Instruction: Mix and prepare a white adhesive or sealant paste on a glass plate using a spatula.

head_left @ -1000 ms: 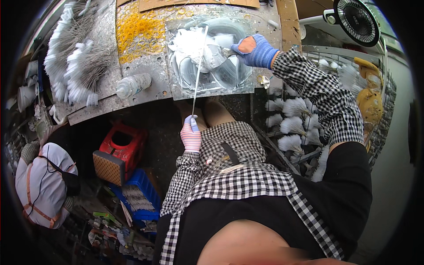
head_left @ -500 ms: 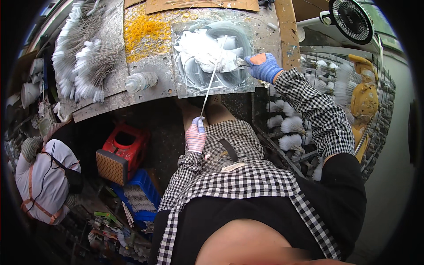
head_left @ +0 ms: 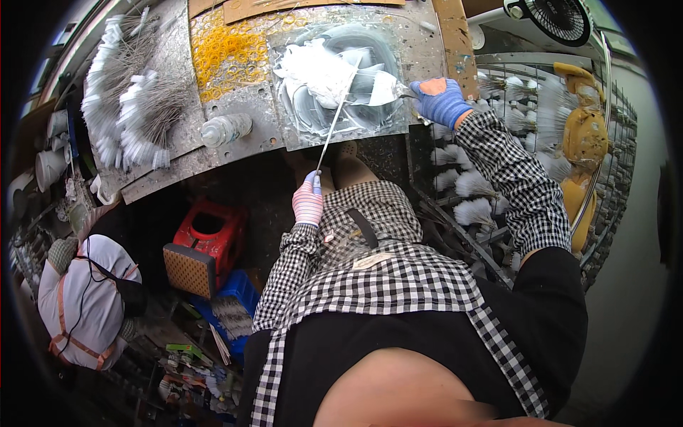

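My left hand point(head_left: 309, 202), in a pink-striped glove, is closed around the lower end of a thin rod point(head_left: 331, 134). The rod slants up over the table edge, its upper end reaching over white paste point(head_left: 307, 70). My right hand point(head_left: 440, 101), in a blue glove with an orange patch, grips a putty knife point(head_left: 384, 90) whose blade is coated white. That blade rests over the smeared glass-like plate point(head_left: 292, 136), right of the rod. Whether the rod's tip touches the paste, I cannot tell. The paste is heaped at the plate's left and spread thin around it.
Yellow rings point(head_left: 222, 53) lie left of the plate, beyond a clear bottle point(head_left: 226, 130). Wire-stemmed white brushes point(head_left: 146, 117) fan out farther left. A rack of similar brushes point(head_left: 473, 185) stands right, below a fan point(head_left: 558, 20). Lower left are a red stool point(head_left: 226, 235) and another person point(head_left: 89, 299).
The whole view has shifted slightly. The putty knife has drawn back to the right, its white-coated blade now showing wider beside the rod. My left hand keeps hold of the rod.
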`<state>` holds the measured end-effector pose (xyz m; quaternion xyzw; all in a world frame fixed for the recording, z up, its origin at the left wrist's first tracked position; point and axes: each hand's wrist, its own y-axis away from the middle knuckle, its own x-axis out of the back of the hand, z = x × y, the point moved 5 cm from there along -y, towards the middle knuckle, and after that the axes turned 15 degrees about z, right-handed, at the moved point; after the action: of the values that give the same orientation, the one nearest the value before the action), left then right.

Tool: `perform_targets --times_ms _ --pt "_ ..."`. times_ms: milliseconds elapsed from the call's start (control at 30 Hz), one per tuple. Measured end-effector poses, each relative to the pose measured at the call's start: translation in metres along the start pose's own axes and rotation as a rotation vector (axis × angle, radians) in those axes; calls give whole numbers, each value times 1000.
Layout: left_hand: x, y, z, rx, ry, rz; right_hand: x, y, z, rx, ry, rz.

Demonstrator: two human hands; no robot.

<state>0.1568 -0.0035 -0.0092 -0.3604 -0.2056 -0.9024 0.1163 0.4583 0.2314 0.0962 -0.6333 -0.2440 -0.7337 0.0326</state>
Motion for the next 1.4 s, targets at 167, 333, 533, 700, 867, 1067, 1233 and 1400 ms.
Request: perform_targets --times_ms 167,333,533,700,867,1067,1233,1400 --pt "21 -17 -4 -79 -97 -14 -41 53 40 70 27 -1" --pt "33 -34 -5 -118 -129 -68 -48 61 11 106 -9 -3" --pt "50 -57 -2 -200 -138 -93 -56 64 -53 -2 -107 -3" --pt "67 -73 -4 -277 -182 -115 -71 74 -119 -165 -211 15" --pt "93 -94 5 -327 -199 -155 -75 58 -207 -460 -350 -43" --pt "120 -110 -3 -373 -175 -146 -43 9 -219 -674 -415 43" --pt "133 -125 0 -372 -105 -150 -1 12 -176 -658 -358 106" --pt "133 -127 -5 -378 -82 -146 -14 53 -143 -663 -220 -131"
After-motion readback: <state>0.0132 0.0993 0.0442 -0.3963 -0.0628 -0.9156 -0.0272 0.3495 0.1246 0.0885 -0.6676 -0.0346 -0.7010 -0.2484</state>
